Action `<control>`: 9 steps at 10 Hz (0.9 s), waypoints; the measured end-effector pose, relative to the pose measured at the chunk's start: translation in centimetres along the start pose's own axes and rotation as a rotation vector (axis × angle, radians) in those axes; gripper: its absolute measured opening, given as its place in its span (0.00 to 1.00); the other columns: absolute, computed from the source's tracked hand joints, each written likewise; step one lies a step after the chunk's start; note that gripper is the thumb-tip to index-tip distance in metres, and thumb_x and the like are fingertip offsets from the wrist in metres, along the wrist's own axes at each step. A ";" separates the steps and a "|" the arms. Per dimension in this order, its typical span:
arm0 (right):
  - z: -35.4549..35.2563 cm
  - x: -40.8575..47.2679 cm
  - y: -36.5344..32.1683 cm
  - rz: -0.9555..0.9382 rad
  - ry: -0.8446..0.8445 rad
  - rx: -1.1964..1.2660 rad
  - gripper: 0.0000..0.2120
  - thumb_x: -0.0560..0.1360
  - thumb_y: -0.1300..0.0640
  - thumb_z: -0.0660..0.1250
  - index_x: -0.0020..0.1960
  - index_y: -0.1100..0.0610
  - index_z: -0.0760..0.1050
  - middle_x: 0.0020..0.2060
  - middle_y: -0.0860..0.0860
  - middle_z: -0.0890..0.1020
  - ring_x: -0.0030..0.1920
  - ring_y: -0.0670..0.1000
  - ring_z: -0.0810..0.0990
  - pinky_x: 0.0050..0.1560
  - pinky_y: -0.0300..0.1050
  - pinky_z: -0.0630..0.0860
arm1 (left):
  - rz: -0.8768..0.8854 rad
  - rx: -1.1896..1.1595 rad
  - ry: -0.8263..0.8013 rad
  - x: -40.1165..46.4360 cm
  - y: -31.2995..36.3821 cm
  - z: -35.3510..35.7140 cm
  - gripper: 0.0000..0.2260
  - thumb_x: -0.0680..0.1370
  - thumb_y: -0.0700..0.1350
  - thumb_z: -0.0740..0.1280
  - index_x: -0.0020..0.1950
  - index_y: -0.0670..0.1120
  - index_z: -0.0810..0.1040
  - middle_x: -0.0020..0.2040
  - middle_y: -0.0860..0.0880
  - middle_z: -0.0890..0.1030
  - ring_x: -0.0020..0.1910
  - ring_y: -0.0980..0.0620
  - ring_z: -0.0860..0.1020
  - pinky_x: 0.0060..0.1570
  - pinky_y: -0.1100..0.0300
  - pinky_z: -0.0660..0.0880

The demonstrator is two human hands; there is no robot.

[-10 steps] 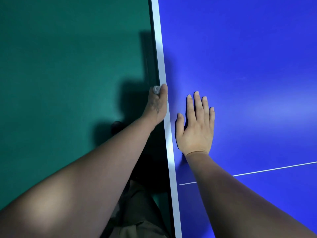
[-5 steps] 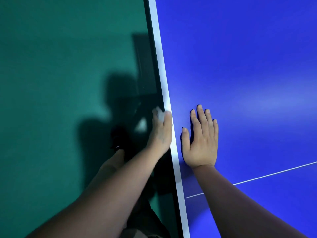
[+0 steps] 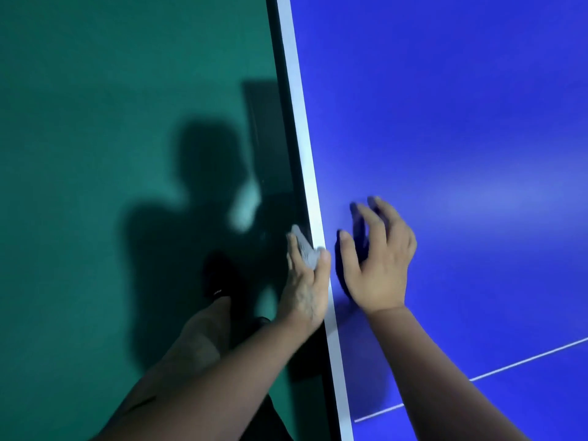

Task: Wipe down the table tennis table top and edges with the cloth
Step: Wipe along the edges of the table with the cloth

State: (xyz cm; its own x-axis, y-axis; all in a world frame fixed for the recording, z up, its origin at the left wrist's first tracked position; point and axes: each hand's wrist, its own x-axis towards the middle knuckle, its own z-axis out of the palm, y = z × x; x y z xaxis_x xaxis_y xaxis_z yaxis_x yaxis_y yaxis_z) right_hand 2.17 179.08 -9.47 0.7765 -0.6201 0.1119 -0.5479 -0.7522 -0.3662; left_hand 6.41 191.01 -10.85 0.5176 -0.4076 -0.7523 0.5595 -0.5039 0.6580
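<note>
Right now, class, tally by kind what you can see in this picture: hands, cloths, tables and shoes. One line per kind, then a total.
Hands: 2, left hand, right hand
Cloths: 1, grey cloth
Tables: 1, blue table tennis table
Shoes: 1, black shoe
Total: 5

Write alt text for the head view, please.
The left hand pinches a pale cloth against the white edge of a blue table tennis table. The right hand is on the top, fingers bent. Green floor lies left.
</note>
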 end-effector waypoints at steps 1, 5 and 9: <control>1.7 6.8 -1.9 -0.052 0.046 0.021 0.20 0.83 0.51 0.69 0.74 0.55 0.76 0.78 0.53 0.72 0.77 0.55 0.71 0.77 0.61 0.63 | -0.018 -0.002 -0.008 0.8 -0.4 -0.1 0.35 0.88 0.56 0.58 0.87 0.47 0.42 0.88 0.49 0.45 0.86 0.52 0.47 0.80 0.64 0.45; 6.8 18.9 -3.5 -0.024 0.007 -0.042 0.25 0.86 0.46 0.59 0.81 0.53 0.70 0.84 0.50 0.65 0.85 0.53 0.59 0.85 0.58 0.53 | 0.053 0.001 -0.028 12.9 10.9 -5.7 0.38 0.86 0.67 0.50 0.87 0.43 0.48 0.87 0.45 0.53 0.84 0.51 0.56 0.70 0.65 0.56; 6.6 19.6 -3.9 -0.002 0.003 -0.039 0.25 0.85 0.49 0.61 0.80 0.56 0.71 0.83 0.52 0.66 0.85 0.56 0.60 0.84 0.61 0.54 | 0.017 -0.162 -0.009 8.3 7.3 -3.9 0.44 0.78 0.72 0.55 0.88 0.54 0.43 0.85 0.63 0.45 0.73 0.80 0.60 0.77 0.67 0.60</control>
State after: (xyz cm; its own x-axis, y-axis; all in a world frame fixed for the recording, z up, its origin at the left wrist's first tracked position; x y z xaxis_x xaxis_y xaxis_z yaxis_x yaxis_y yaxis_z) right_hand 21.58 171.39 -11.94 0.7769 -0.6189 0.1158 -0.5579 -0.7618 -0.3293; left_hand 17.32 186.93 -12.16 0.5222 -0.4222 -0.7410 0.6485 -0.3677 0.6665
